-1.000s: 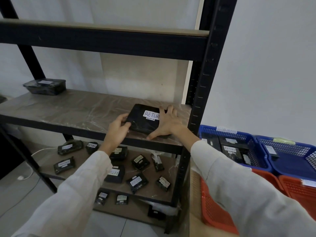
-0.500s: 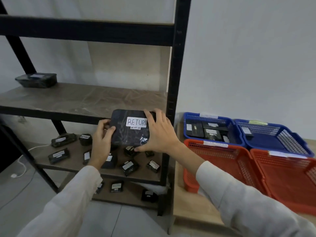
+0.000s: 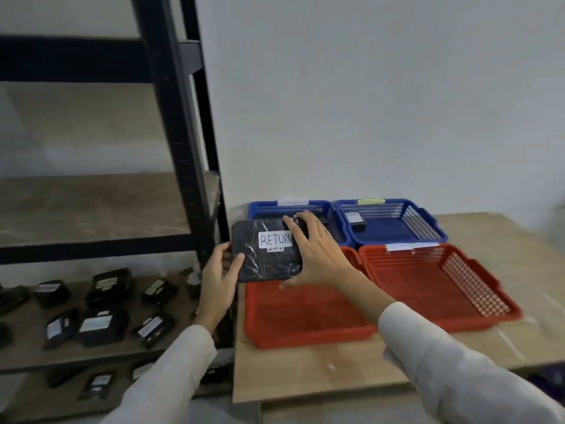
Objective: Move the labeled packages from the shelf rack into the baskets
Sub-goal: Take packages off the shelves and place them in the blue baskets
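Both hands (image 3: pixel 218 278) hold RETURN pkg (image 3: pixel 266 250), above red basket (image 3: pixel 305 335)

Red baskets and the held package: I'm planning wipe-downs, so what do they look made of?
Red baskets: likely moulded plastic, matte, with lattice walls. Package: something dark in clear glossy film, judging by wrinkles and glints; white paper label. Contents can't be told.

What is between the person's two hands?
In the head view, the black package labelled RETURN sits between the left hand and right hand.

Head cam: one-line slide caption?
Both hands hold the RETURN-labeled package above the near-left red basket, beside the shelf rack.
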